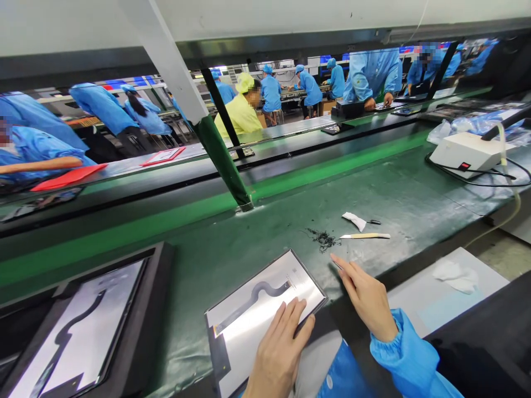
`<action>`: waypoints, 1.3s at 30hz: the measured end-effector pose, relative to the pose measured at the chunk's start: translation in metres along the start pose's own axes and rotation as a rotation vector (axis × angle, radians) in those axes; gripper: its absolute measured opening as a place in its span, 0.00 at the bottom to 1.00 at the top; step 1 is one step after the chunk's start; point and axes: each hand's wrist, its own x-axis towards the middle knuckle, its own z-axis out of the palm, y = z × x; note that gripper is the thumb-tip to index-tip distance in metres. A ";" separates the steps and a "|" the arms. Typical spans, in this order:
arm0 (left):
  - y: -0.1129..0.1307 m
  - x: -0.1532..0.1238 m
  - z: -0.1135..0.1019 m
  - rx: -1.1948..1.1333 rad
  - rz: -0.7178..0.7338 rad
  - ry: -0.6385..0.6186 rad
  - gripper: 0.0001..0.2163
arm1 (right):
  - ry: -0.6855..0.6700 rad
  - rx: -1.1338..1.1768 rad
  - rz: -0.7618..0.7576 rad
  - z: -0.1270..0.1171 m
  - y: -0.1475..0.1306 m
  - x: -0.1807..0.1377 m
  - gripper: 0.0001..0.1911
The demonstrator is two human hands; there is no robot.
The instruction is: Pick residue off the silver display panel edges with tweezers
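Observation:
A tablet-sized display panel (pixel 243 337) with a silver back and a dark curved ribbon cable (pixel 253 296) lies at the bench's near edge. My left hand (pixel 282 342) rests on its right side, fingers stretched flat, thumb by the edge. Just right of the panel, my right hand (pixel 365 296) hovers, thumb and index finger closed together. A small greyish bit shows at the fingertips, too little to name. Beyond that hand lie a heap of thin black scraps (pixel 324 239), a craft knife (pixel 367 236) with a pale handle, and a crumpled white wipe (pixel 354 221) beside a small black piece.
At left, a black foam tray (pixel 160 287) holds another panel (pixel 89 320). A green post (pixel 224 166) rises from the green bench (pixel 290 221). A white device (pixel 464 155) with cables stands at right. Several co-workers in blue (pixel 271 91) work beyond the conveyor.

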 end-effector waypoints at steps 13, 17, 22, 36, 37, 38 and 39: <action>-0.023 0.069 -0.040 -0.471 -0.598 -0.068 0.09 | -0.015 0.088 0.041 0.000 0.006 0.012 0.15; -0.032 0.114 -0.022 -0.559 -0.603 -0.068 0.07 | -0.014 0.130 -0.021 -0.004 0.002 0.019 0.14; -0.040 0.137 0.013 -0.683 -0.596 -0.160 0.08 | 0.003 0.146 -0.067 -0.005 0.001 0.021 0.14; -0.041 0.146 0.001 -0.299 -0.467 -0.123 0.02 | -0.015 0.234 -0.077 -0.010 -0.022 -0.051 0.15; -0.039 0.142 -0.005 -0.268 -0.452 -0.117 0.04 | -0.010 0.237 -0.083 -0.007 -0.025 -0.059 0.15; -0.038 0.137 -0.012 -0.224 -0.434 -0.112 0.07 | -0.008 0.233 -0.078 -0.003 -0.028 -0.066 0.15; -0.036 0.130 -0.018 -0.172 -0.409 -0.105 0.10 | -0.009 0.227 -0.072 0.000 -0.030 -0.073 0.15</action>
